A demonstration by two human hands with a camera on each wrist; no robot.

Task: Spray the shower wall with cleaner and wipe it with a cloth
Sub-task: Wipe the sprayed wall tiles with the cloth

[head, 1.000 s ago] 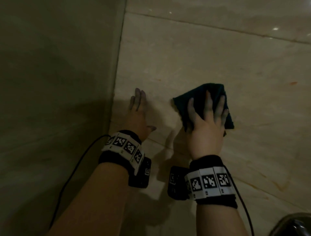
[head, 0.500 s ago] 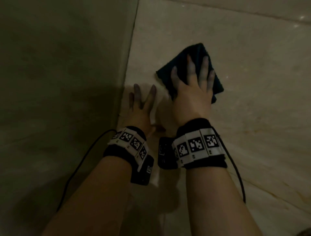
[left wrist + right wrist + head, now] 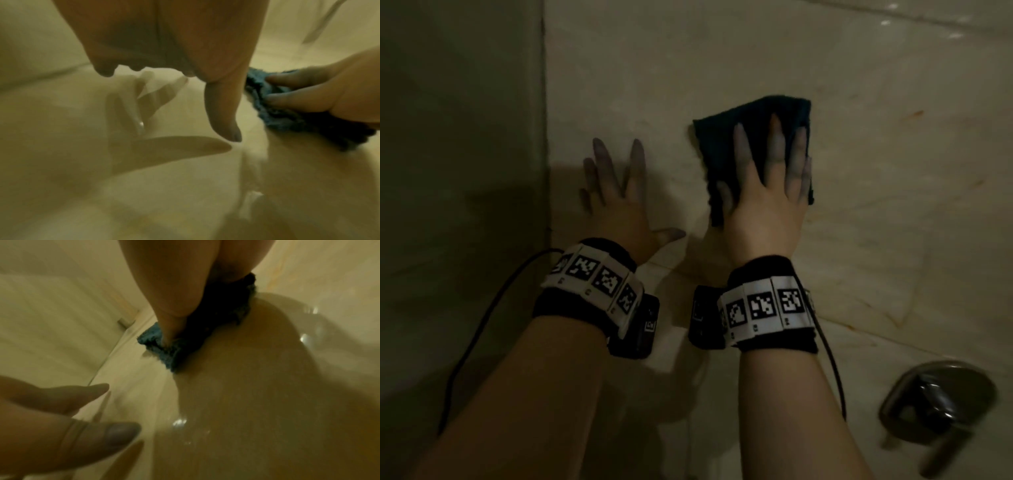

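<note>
Right hand point(image 3: 767, 198): flat on the cloth point(image 3: 753, 116), fingers straight and spread, pressing it against the shower wall point(image 3: 893, 188); thumb off the left edge of the fabric.
Left hand point(image 3: 619, 202): empty, fingers straight and splayed, palm laid on the wall just left of the cloth, thumb stretched toward the right wrist.
Cloth: dark teal, folded, mostly under the right palm, upper edge and left corner showing; in the right wrist view point(image 3: 164, 352) fuzzy blue, bunched beneath the fingers.
Wall: pale glossy stone tiles, faint orange streaks, corner joint left of the left hand; wet glints in the right wrist view.
Wrists: 2 black bands point(image 3: 767, 308) with white coded tags, cables trailing down.
Lower right: metal tap handle point(image 3: 938, 404) on the wall, well apart from the cloth.
</note>
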